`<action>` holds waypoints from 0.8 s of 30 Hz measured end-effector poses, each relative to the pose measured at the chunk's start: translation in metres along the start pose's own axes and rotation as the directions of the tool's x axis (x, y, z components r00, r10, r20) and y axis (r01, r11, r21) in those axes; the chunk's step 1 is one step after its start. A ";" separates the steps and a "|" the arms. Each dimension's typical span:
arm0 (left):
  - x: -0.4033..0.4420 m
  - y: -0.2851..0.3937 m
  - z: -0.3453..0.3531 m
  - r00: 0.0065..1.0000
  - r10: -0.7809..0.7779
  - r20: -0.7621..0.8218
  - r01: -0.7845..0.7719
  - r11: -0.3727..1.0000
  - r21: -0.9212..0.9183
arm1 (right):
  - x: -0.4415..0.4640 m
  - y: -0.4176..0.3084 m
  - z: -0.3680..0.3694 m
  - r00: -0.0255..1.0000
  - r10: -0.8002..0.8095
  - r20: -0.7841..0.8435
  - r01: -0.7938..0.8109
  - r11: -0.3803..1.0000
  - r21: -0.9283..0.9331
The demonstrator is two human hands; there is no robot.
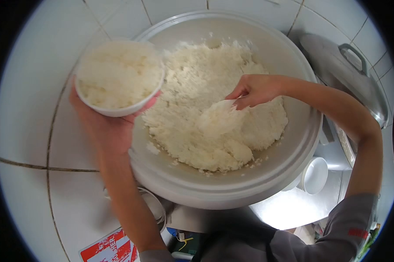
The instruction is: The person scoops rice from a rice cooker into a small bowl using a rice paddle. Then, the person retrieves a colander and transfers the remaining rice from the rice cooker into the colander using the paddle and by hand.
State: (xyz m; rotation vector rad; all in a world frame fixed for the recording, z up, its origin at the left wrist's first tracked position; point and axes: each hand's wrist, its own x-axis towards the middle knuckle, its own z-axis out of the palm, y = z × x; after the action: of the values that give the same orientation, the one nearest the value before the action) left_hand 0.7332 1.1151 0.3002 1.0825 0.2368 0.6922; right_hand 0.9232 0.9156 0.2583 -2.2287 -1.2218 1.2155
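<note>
My left hand (105, 124) is wrapped under and around a white bowl (129, 108), held up at the left above the big pot's rim. White cooked rice (118, 78) fills this bowl to the top. Inside the large pale round pot (288, 170) lies a broad heap of cooked rice (205, 74). Over that heap, my right hand (259, 89) pinches the edge of a white, rounded scoop-like piece (223, 115). Blur and rice around it hide its exact kind. Loose grains cling to the pot's near inner wall.
A metal lid (336, 65) with a handle leans on the tiled wall at the right. White bowls (314, 175) lie on the metal surface below it. A metal container (152, 204) stands under the pot's left side, near a red-and-white printed sheet (109, 248).
</note>
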 end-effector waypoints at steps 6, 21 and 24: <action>0.006 -0.001 -0.013 0.990 -0.058 0.131 0.086 0.972 -0.220 | -0.029 -0.028 -0.049 0.950 -0.140 -0.280 0.149 0.989 0.008; 0.001 0.006 -0.014 0.975 -0.129 0.183 0.164 0.968 -0.189 | -0.018 -0.154 0.067 0.328 -0.742 -0.585 -0.197 0.552 -0.810; 0.003 0.005 -0.014 0.973 -0.131 0.191 0.164 0.971 -0.174 | -0.020 -0.151 0.067 0.349 -0.755 -0.555 -0.166 0.533 -0.830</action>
State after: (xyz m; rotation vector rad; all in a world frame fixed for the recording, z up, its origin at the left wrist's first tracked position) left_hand 0.7266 1.1289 0.2988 0.9280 0.0937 0.4699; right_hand 0.7835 0.9800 0.3228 -2.2283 -1.6734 -1.0027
